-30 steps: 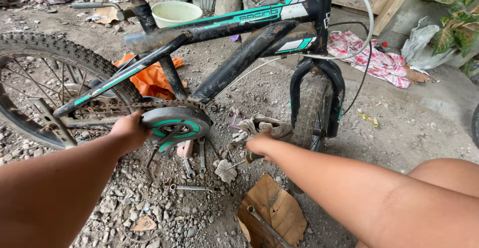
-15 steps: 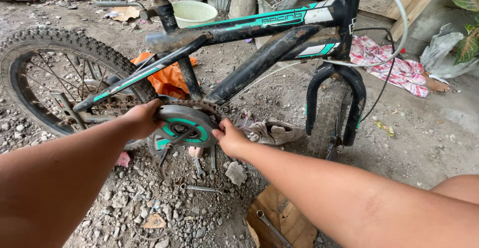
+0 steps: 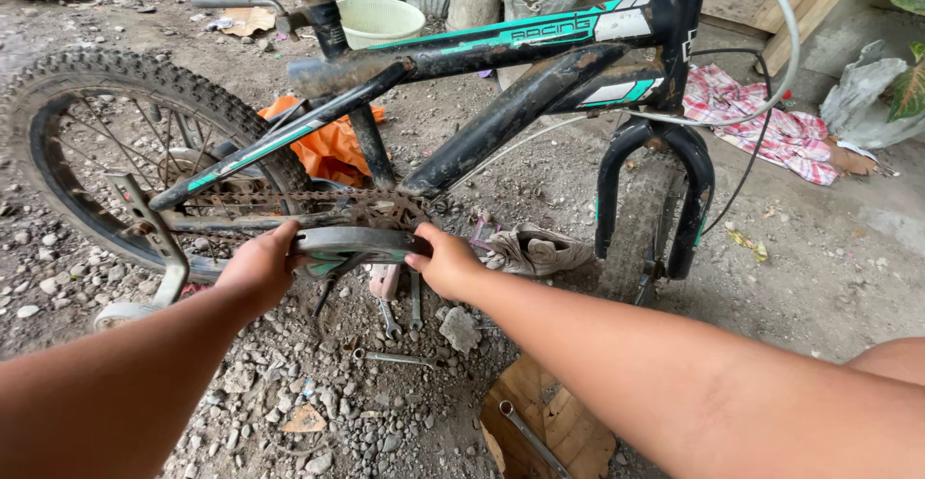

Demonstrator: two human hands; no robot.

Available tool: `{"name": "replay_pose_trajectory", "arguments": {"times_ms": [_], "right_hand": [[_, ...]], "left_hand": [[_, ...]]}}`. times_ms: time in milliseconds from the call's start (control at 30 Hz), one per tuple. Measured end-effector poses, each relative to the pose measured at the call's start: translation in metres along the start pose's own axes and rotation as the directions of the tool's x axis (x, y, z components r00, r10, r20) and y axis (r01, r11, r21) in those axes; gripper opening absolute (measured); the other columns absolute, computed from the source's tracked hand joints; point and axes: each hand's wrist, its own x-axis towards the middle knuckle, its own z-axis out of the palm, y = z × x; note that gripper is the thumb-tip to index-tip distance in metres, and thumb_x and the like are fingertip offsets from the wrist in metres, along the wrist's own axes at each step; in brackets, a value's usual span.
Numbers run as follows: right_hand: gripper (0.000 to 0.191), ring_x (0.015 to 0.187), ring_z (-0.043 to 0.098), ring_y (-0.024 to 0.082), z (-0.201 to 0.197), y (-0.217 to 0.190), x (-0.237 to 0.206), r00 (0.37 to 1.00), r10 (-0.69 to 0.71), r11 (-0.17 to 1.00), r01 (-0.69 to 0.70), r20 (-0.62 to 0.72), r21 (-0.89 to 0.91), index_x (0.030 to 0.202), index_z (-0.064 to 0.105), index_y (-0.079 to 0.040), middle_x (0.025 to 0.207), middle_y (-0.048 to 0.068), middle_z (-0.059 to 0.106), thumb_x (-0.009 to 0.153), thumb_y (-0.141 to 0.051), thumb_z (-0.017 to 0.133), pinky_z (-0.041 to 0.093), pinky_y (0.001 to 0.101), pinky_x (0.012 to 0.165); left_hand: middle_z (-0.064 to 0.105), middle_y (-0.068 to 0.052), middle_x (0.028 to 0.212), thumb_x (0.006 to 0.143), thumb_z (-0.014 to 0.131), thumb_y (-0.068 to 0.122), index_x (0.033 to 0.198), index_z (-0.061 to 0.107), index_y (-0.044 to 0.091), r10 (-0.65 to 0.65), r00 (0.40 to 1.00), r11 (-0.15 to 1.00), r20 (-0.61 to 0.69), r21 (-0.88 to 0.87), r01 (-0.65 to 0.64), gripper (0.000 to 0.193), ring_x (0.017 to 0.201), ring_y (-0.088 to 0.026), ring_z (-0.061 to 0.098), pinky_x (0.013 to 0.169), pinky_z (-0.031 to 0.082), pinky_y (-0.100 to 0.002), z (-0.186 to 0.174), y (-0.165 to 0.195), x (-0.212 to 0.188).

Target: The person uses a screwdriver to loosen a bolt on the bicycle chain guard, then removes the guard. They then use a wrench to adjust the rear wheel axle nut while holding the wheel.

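A small black and teal bicycle (image 3: 501,103) stands on gravel in front of me. Its grey and teal chain guard disc (image 3: 352,245) sits by the rusty chain and sprocket (image 3: 376,207). My left hand (image 3: 258,269) grips the guard's left edge. My right hand (image 3: 445,259) holds its right edge, thumb on top. Both arms reach in from the bottom of the view. The rear wheel (image 3: 125,142) with a knobby tyre is at the left, the front fork and wheel (image 3: 655,209) at the right.
Several wrenches (image 3: 390,320) lie on the gravel under the crank, one more (image 3: 525,436) on a wooden board (image 3: 549,412). A worn shoe (image 3: 540,248), an orange cloth (image 3: 332,151), a checked cloth (image 3: 761,122), a green basin (image 3: 381,18) and potted plants surround the bike.
My right hand has moved left from the ground by the front wheel onto the chain guard's right edge. The view has shifted left and closer. My left hand stays on the guard.
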Motion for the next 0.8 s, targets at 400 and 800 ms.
{"name": "replay_pose_trajectory", "arguments": {"times_ms": [400, 800], "right_hand": [[0.028, 0.078, 0.070, 0.025, 0.025, -0.006, 0.011, 0.988, 0.136, 0.986, -0.127, -0.078, 0.107, 0.116, 0.058, -0.009, 0.092, 0.013, 0.072, 0.095, -0.023, 0.070, 0.053, 0.0434, 0.069], [0.028, 0.059, 0.070, 0.020, 0.010, -0.011, 0.006, 0.981, 0.191, 0.953, -0.176, -0.036, 0.247, 0.119, 0.055, -0.007, 0.085, 0.012, 0.073, 0.099, -0.025, 0.064, 0.056, 0.0386, 0.057]], "left_hand": [[0.072, -0.022, 0.109, 0.088, 0.055, -0.008, 0.120, 0.050, 0.005, 0.107, 0.993, 0.988, 0.049, 0.107, -0.112, 0.035, 0.110, -0.037, 0.070, 0.093, 0.055, -0.047, -0.002, -0.012, 0.014], [0.057, -0.025, 0.133, 0.085, 0.076, 0.018, 0.133, 0.047, 0.006, -0.108, 0.975, 0.960, -0.196, -0.274, 0.052, 0.057, 0.121, -0.043, 0.057, 0.097, 0.048, -0.050, 0.039, -0.010, 0.048]]}}
